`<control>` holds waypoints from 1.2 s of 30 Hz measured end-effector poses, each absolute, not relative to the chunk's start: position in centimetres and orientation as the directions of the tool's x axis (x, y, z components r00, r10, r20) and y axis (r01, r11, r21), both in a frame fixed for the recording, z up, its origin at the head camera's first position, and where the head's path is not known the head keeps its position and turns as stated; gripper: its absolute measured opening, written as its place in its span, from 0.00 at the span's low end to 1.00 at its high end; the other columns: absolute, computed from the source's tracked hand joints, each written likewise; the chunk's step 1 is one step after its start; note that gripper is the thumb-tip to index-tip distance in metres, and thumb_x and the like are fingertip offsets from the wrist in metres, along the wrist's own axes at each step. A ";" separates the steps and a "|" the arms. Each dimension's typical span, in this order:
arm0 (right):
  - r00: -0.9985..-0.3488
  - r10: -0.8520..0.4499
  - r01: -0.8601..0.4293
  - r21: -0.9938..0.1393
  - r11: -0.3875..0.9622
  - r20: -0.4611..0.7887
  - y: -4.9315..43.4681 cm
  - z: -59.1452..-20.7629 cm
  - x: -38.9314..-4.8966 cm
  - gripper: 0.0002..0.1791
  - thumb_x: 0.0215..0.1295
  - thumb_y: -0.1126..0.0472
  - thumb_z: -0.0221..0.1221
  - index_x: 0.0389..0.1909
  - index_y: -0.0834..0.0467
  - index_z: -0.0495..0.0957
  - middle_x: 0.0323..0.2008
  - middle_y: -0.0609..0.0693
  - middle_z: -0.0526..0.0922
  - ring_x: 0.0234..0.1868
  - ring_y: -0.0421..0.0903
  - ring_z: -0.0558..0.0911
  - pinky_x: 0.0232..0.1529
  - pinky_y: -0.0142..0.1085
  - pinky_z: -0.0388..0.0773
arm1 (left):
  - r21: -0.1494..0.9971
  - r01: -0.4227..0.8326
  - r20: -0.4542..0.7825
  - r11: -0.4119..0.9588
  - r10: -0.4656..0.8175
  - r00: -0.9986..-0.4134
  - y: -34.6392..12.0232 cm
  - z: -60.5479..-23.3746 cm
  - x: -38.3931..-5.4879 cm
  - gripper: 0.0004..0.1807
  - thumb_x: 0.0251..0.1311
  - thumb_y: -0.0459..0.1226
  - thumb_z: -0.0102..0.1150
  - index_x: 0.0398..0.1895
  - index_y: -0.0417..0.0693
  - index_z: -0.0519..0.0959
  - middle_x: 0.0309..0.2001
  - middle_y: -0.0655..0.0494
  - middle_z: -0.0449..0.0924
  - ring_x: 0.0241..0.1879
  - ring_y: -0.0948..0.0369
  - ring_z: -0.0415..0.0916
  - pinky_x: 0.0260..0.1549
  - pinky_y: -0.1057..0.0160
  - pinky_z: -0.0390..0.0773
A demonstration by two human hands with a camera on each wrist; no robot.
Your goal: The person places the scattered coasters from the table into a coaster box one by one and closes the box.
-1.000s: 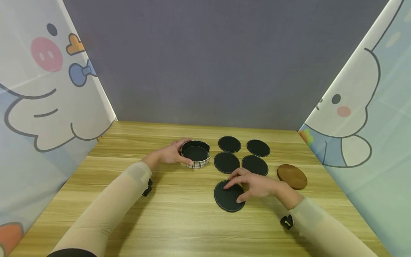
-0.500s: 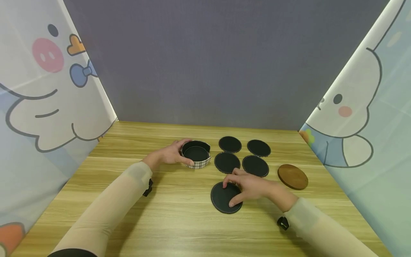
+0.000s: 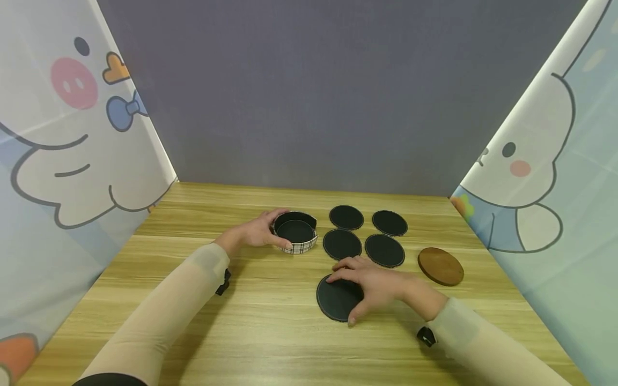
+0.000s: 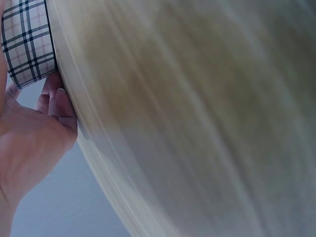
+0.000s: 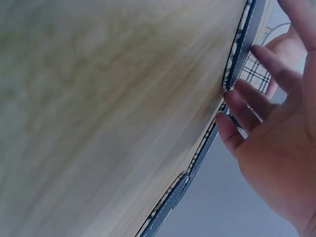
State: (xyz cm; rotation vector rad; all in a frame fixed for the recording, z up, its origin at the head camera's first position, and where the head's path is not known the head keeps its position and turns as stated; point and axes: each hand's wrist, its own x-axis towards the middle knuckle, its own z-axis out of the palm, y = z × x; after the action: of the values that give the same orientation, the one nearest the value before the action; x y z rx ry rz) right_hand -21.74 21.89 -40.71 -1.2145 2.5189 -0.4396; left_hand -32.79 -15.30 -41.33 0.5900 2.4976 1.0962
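In the head view my left hand [image 3: 260,229] holds a round coaster holder [image 3: 295,231] by its left side, thumb along the front and fingers behind. The holder has a black inside and a plaid outer wall, with a gap in its rim at the right. My right hand [image 3: 379,284] spreads over a black round coaster [image 3: 335,300], index fingertip near its far edge and thumb at the near edge. The right wrist view shows the coaster [image 5: 242,44] lying edge-on, a fingertip touching its top and other fingers beside it. Plaid wall [image 4: 29,39] fills the left wrist view's corner.
Several more black coasters [image 3: 341,244] lie in two rows behind my right hand. A round wooden disc [image 3: 440,266] lies to their right. The wood-grain table [image 3: 260,332] meets a grey back panel [image 3: 309,96], with cartoon-printed sheets [image 3: 536,214] at both sides.
The coaster under my right hand has slid slightly left and toward me. My right thumb has moved from its top to its near edge, and the fingers have spread. The left hand stays put.
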 end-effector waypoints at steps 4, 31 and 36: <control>-0.562 -0.811 -0.719 -0.390 0.576 -0.160 22.0 -40.7 -21.7 0.50 0.54 0.40 0.81 0.80 0.35 0.72 0.79 0.46 0.69 0.78 0.51 0.68 0.75 0.59 0.68 | 0.754 0.229 -0.149 0.616 0.500 -0.853 -15.3 -41.3 -32.8 0.65 0.59 0.55 0.83 0.91 0.60 0.50 0.82 0.31 0.49 0.75 0.36 0.61 0.78 0.31 0.61; -0.706 -0.708 -0.641 -0.450 0.622 0.025 22.6 -40.1 -23.3 0.47 0.52 0.44 0.79 0.77 0.32 0.74 0.70 0.46 0.70 0.70 0.55 0.67 0.64 0.56 0.71 | 0.746 0.245 -0.143 0.620 0.507 -0.850 -15.4 -41.7 -33.0 0.65 0.59 0.57 0.83 0.91 0.61 0.50 0.82 0.31 0.48 0.75 0.36 0.61 0.78 0.32 0.61; -0.743 -0.667 -0.613 -0.459 0.643 0.056 22.6 -39.7 -24.6 0.46 0.55 0.42 0.79 0.78 0.34 0.74 0.72 0.49 0.69 0.72 0.57 0.66 0.64 0.58 0.71 | 0.745 0.242 -0.144 0.622 0.503 -0.852 -15.4 -41.7 -32.9 0.65 0.59 0.56 0.83 0.91 0.61 0.50 0.83 0.32 0.48 0.76 0.36 0.60 0.78 0.32 0.61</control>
State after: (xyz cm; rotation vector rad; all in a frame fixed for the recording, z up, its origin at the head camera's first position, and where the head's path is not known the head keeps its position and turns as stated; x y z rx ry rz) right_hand -24.62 22.55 -39.75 -1.0717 2.7394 -0.6988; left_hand -32.93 -15.38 -41.72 0.5980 2.5087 1.0795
